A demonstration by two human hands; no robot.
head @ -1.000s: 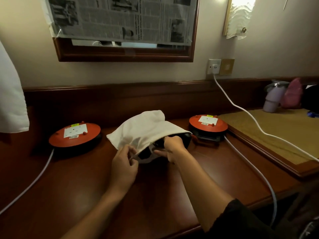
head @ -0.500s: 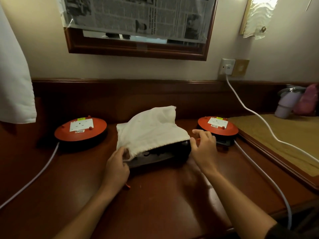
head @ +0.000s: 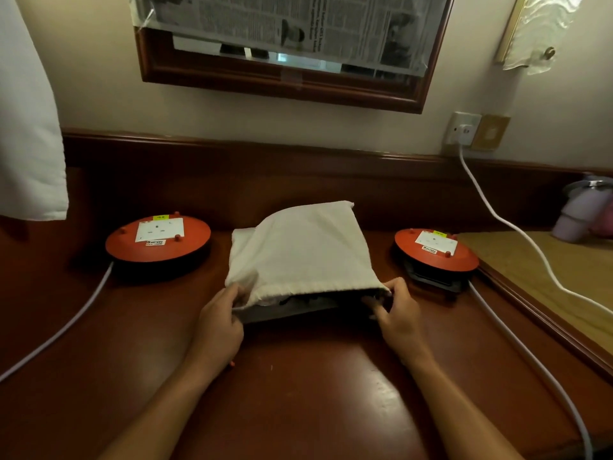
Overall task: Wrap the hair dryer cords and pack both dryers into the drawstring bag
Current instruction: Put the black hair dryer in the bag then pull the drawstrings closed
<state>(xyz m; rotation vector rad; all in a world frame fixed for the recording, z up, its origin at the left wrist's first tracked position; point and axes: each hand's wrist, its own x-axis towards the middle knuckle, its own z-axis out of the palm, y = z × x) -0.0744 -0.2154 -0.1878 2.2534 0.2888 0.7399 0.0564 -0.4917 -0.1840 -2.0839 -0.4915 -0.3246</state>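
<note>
A cream drawstring bag [head: 298, 250] lies on the dark wooden desk [head: 298, 376], its mouth facing me. Dark dryer parts [head: 292, 307] show inside the mouth; most of the contents are hidden by the cloth. My left hand [head: 220, 323] pinches the left corner of the bag's mouth. My right hand [head: 396, 310] grips the right corner of the mouth. The mouth is stretched flat and wide between the two hands.
Two orange cable reels sit beside the bag, one on the left [head: 158, 242] and one on the right [head: 436, 250], each with a white cable [head: 517, 343] trailing toward me. A plugged cable [head: 497, 214] runs from the wall socket [head: 462, 129]. A lilac cup [head: 577, 214] stands far right.
My right hand left the bag's opening, passed near the right reel, and now grips the right corner of the mouth. The bag lies flatter and wider. The camera tilted and shifted left.
</note>
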